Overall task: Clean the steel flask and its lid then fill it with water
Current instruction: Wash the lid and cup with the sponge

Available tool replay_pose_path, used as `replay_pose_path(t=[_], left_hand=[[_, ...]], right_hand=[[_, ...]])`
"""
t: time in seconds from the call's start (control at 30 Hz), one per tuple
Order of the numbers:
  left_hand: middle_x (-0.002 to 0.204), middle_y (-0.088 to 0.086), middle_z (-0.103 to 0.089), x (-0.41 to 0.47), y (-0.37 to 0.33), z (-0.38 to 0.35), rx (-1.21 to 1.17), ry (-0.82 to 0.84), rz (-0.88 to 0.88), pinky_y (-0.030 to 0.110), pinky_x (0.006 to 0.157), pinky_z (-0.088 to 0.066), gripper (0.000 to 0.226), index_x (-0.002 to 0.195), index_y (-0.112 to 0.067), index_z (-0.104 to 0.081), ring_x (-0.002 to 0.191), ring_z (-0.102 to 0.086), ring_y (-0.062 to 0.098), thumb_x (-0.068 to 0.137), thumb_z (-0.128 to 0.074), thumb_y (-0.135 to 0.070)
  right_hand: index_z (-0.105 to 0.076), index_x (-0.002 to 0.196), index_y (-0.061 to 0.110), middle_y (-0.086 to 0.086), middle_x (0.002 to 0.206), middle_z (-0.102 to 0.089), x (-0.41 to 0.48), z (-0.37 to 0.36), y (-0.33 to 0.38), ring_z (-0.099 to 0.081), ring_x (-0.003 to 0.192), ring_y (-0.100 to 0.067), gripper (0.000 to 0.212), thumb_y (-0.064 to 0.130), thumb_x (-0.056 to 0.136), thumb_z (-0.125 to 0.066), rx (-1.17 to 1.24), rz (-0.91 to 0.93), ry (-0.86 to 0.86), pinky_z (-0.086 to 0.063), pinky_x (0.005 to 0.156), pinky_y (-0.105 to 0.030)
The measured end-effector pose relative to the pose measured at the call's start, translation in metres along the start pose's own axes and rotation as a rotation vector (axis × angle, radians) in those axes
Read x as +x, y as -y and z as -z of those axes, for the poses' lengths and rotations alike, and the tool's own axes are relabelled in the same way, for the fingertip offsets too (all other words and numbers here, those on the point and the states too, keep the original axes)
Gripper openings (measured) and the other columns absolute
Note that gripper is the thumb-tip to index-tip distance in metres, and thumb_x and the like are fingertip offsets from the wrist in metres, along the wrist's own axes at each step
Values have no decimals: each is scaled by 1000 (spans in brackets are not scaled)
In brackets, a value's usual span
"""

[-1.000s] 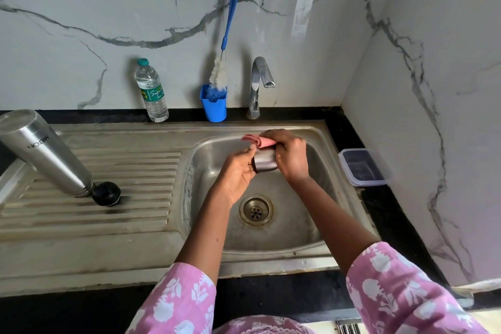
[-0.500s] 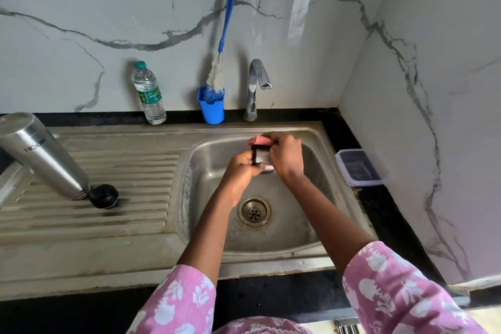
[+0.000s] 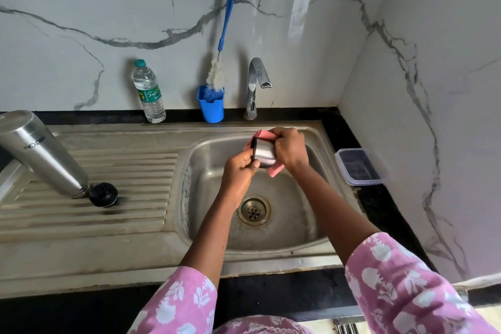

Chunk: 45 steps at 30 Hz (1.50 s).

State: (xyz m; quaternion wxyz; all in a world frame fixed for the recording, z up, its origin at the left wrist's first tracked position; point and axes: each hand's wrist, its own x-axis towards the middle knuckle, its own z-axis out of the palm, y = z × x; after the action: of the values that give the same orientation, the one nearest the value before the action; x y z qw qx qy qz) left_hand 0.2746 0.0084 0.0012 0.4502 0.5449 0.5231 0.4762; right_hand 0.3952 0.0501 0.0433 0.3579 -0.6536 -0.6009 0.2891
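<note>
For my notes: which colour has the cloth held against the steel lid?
Pink. The cloth shows best in the head view, the only one.

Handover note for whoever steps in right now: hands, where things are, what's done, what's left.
Left hand grips the steel lid cup over the sink basin. Right hand holds the pink cloth against it.
Steel flask lies uncapped on the drainboard, with the black stopper at its mouth.
Done: lid cup is being wiped. Cannot tell whether the flask has been washed.
Left: flask, stopper, filling. No water runs from the tap.
</note>
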Motion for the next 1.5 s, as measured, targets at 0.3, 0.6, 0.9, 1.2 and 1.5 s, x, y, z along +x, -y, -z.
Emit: replay_pose_path(t=[0.3,0.6,0.9,1.2,1.5], left_hand=[[90,-1,-66,1,-7,-4,-249,-10,175,9,71,-46,26,113,-3,-63,76,-60,-1,96,-43,2],[90,2,-71,-4,-1,-5,-248,78,76,17,84,-47,37,105,-7,-66,88,-63,8,84,-48,19],[82,-2,-69,2,0,1,-194,48,110,25,81,-43,24,110,0,-65,82,-59,10,95,-46,-1],[93,6,-71,-7,-4,-1,-328,131,141,16,81,-49,43,110,1,-65,89,-65,8,79,-46,26],[67,-10,-68,1,-8,4,-409,64,203,13,75,-46,33,115,11,-57,67,-61,-3,88,-40,18]], right_hand=[[-74,91,-2,-16,92,-72,-23,-14,-19,-68,87,-30,46,-8,60,-40,-49,543,-193,-48,83,-26],[-72,87,13,-10,84,-69,-7,3,-3,-67,76,-31,46,-5,68,-35,-34,90,-17,-54,63,-34],[-74,91,3,-13,92,-72,-20,-9,-13,-67,86,-28,45,-4,64,-39,-85,441,-159,-45,78,-20],[-73,96,9,-14,94,-69,-7,3,-5,-68,77,-32,51,-13,70,-35,-44,129,53,-56,62,-30],[-73,94,-3,-15,96,-72,-23,-11,-20,-67,92,-26,46,-13,63,-40,9,506,-142,-38,87,-1]])
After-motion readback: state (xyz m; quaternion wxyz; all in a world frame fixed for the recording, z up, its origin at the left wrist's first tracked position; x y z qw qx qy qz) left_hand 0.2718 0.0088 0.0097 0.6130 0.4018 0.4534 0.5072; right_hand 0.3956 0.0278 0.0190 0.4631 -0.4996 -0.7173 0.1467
